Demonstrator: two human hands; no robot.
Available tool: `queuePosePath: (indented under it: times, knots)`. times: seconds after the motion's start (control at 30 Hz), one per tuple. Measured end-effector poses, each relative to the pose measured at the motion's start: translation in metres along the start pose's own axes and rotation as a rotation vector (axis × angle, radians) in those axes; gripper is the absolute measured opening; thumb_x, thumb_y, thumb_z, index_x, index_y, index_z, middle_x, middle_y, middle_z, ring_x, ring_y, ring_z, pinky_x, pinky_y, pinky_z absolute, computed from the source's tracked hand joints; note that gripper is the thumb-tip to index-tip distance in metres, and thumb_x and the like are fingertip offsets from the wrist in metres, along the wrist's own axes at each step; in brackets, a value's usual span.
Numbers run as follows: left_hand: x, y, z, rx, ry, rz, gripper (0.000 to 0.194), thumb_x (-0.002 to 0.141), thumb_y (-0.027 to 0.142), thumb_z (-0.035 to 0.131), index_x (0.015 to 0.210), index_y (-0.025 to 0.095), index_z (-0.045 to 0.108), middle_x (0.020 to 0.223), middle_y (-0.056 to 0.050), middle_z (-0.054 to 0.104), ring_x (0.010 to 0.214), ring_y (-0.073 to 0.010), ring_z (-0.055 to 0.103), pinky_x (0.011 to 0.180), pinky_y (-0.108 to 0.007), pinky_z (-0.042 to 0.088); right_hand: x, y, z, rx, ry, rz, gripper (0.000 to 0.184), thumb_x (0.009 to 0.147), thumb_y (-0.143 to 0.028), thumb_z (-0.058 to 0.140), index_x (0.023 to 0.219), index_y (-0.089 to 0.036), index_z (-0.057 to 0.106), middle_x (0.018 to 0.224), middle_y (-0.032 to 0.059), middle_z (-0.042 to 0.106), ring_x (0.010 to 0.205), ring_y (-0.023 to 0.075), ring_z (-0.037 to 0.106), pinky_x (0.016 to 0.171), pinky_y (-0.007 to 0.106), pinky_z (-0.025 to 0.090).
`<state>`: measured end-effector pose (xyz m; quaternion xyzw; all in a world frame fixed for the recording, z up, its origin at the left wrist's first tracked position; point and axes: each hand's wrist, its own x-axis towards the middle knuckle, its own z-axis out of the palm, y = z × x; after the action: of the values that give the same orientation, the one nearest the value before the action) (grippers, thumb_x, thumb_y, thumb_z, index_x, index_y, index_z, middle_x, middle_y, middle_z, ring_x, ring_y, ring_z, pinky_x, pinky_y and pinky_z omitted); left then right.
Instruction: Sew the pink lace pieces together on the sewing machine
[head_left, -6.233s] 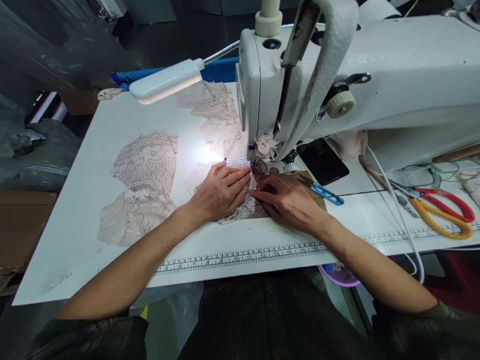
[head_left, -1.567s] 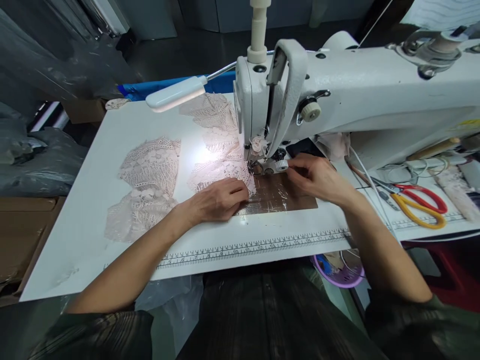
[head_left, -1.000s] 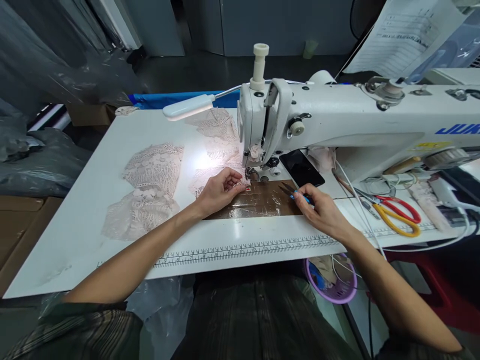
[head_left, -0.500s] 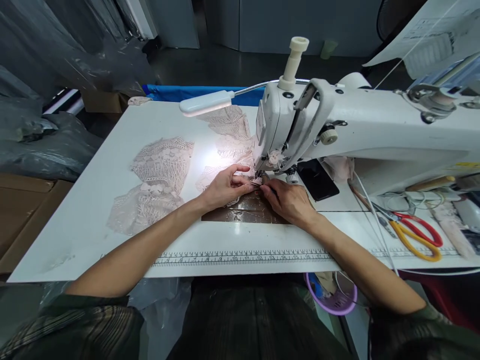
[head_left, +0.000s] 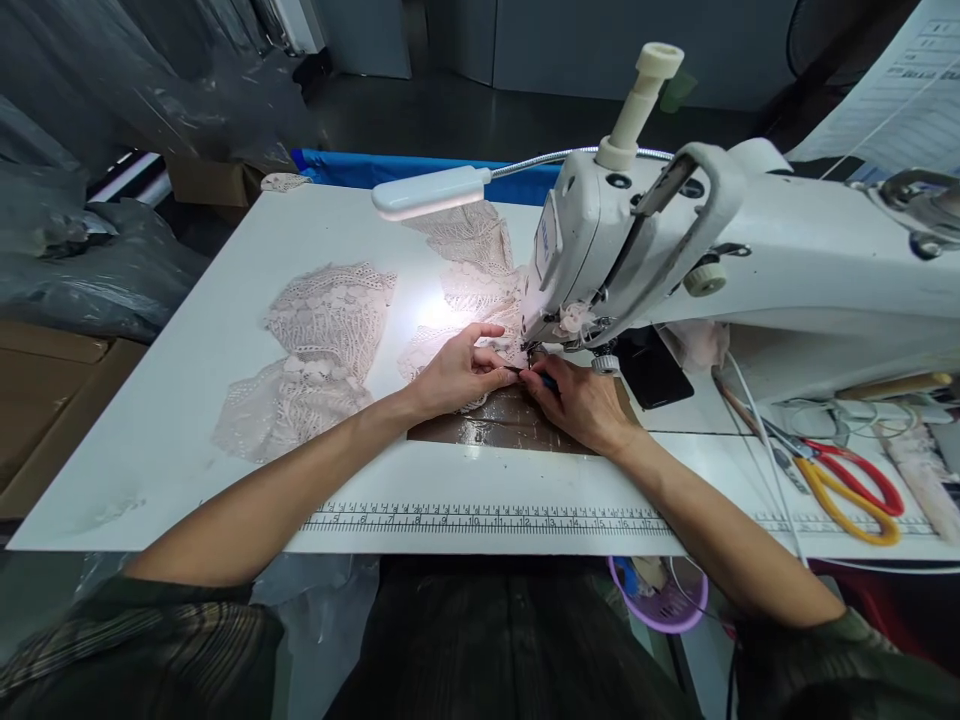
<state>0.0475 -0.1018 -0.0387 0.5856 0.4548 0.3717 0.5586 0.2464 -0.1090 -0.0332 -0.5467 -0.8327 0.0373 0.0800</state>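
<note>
My left hand (head_left: pixel 459 370) pinches the edge of a pale pink lace piece (head_left: pixel 422 350) just in front of the needle of the white sewing machine (head_left: pixel 675 240). My right hand (head_left: pixel 581 402) is closed on small blue-handled thread snips (head_left: pixel 546 380), whose tips meet the lace right beside my left fingers. Both hands rest over a brown taped patch (head_left: pixel 491 430) on the white table (head_left: pixel 225 290). The snips' blades are mostly hidden by my fingers.
More lace pieces lie at the left (head_left: pixel 315 350) and behind the needle (head_left: pixel 469 235). A lamp (head_left: pixel 431 190) shines on the work. A black phone (head_left: pixel 652 365) lies under the machine arm. Red and yellow scissors (head_left: pixel 855 480) sit at the right. A purple basket (head_left: pixel 652 600) hangs below the printed ruler (head_left: pixel 480 520).
My right hand left the machine's presser area, picked up the blue snips on the right and brought them to the lace at the needle. My left hand went from flat to a pinch.
</note>
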Motion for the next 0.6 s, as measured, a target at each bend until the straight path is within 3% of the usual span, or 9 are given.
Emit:
queuePosePath:
  times: [0.13, 0.23, 0.3, 0.4, 0.5, 0.6]
  knots:
    - [0.001, -0.003, 0.001, 0.043, 0.004, 0.013, 0.055, 0.078, 0.022, 0.071, 0.125, 0.013, 0.044, 0.075, 0.0, 0.07, 0.067, -0.0113, 0.063, 0.065, -0.025, 0.048, 0.003, -0.003, 0.003, 0.058, 0.041, -0.07, 0.045, 0.1, -0.05, 0.035, 0.101, -0.016, 0.065, 0.083, 0.0091, 0.069, 0.07, 0.0214, 0.061, 0.056, 0.027, 0.022]
    - [-0.004, 0.0, 0.001, 0.154, -0.038, 0.081, 0.058, 0.081, 0.027, 0.07, 0.13, 0.014, 0.041, 0.079, -0.002, 0.072, 0.063, -0.0106, 0.062, 0.062, -0.024, 0.049, 0.002, -0.002, 0.001, 0.091, 0.066, -0.047, 0.046, 0.1, -0.049, 0.034, 0.1, -0.015, 0.065, 0.079, 0.0087, 0.068, 0.064, 0.0197, 0.059, 0.055, 0.027, 0.023]
    - [-0.009, 0.007, 0.0, 0.314, -0.095, 0.211, 0.055, 0.082, 0.033, 0.07, 0.128, 0.015, 0.046, 0.084, -0.004, 0.073, 0.062, -0.0109, 0.061, 0.061, -0.025, 0.049, -0.005, 0.003, -0.003, 0.171, 0.088, -0.098, 0.047, 0.1, -0.049, 0.032, 0.101, -0.015, 0.065, 0.072, 0.0068, 0.066, 0.057, 0.0171, 0.055, 0.054, 0.027, 0.026]
    - [-0.017, 0.022, -0.007, 0.612, -0.145, 0.505, 0.029, 0.082, 0.036, 0.07, 0.102, 0.016, 0.065, 0.085, -0.005, 0.073, 0.071, -0.0147, 0.064, 0.066, -0.029, 0.052, -0.022, 0.018, -0.012, 0.311, 0.119, -0.243, 0.045, 0.101, -0.046, 0.033, 0.096, -0.015, 0.065, 0.071, 0.0048, 0.065, 0.06, 0.0145, 0.055, 0.059, 0.026, 0.034]
    - [-0.018, 0.029, -0.015, 0.873, -0.041, 0.659, 0.023, 0.088, 0.037, 0.062, 0.086, 0.015, 0.068, 0.087, -0.009, 0.071, 0.081, -0.0195, 0.064, 0.07, -0.033, 0.052, -0.042, 0.036, -0.016, 0.283, 0.165, -0.226, 0.041, 0.1, -0.041, 0.036, 0.09, -0.015, 0.065, 0.074, 0.0044, 0.066, 0.062, 0.0134, 0.056, 0.061, 0.026, 0.036]
    - [-0.013, 0.023, -0.017, 1.048, 0.026, 0.624, 0.031, 0.091, 0.038, 0.054, 0.102, 0.011, 0.066, 0.1, -0.013, 0.069, 0.088, -0.0224, 0.062, 0.072, -0.036, 0.051, -0.053, 0.05, -0.013, 0.156, 0.201, -0.142, 0.038, 0.099, -0.041, 0.04, 0.092, -0.015, 0.067, 0.082, 0.0073, 0.067, 0.072, 0.0178, 0.058, 0.064, 0.029, 0.039]
